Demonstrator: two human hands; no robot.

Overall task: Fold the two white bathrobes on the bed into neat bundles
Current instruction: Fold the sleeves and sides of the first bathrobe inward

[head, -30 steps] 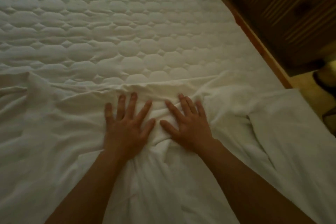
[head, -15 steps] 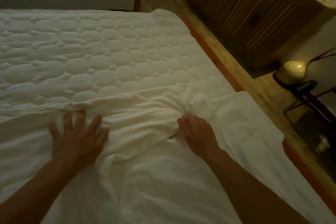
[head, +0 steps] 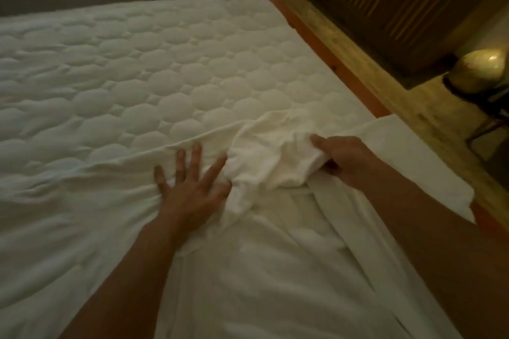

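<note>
Two hands: my left hand (head: 192,198) presses flat, fingers (head: 196,157) spread, on the soft white bathrobe (head: 275,270); my right hand (head: 347,159) pinches its lump (head: 270,162) beside them.

Left hand (head: 192,195) flattens bathrobe (head: 275,270); right hand (head: 348,159) grips its fold.

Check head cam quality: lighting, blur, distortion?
Head view: dim, warm light, so the white bathrobe barely separates from the quilted mattress; soft overall, left hand and right hand edges slightly blurred; wide-angle slightly bows the wooden bed frame; only highlight is glare on the round object far right.
</note>
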